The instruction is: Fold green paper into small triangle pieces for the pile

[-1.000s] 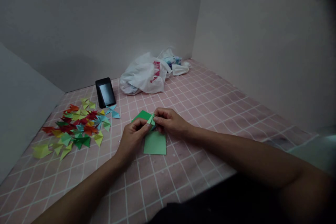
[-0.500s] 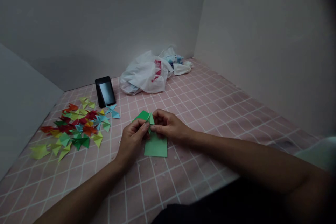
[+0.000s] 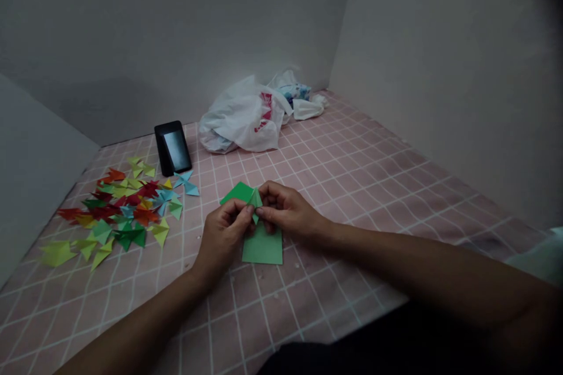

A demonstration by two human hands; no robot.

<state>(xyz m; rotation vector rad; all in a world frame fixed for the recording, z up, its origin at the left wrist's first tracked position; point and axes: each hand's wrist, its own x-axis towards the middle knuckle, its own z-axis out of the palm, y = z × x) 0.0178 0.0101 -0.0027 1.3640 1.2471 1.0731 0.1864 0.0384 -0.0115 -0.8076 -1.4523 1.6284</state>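
Between my two hands is a small folded piece of light green origami paper (image 3: 257,198), its pointed end sticking up. My left hand (image 3: 227,224) pinches its left side between thumb and fingers. My right hand (image 3: 287,209) is closed on its right side, the fingertips almost meeting those of the left. Below the hands, light green square paper (image 3: 263,247) lies flat on the cloth, its upper part covered by my fingers. Darker green paper (image 3: 238,192) lies just behind my left hand, partly hidden by it.
Folded paper figures (image 3: 127,233) in several colours are scattered at the left. Behind them a black device with a screen (image 3: 175,149) leans upright. A white plastic bag (image 3: 244,117) and a blue-patterned packet (image 3: 297,92) lie by the back wall. Pink checked cloth (image 3: 352,164) covers the surface.
The folded green paper has turned slightly and shows more of its folded face between my fingertips. Both hands keep their pinch in nearly the same place. The camera view has shifted a little.
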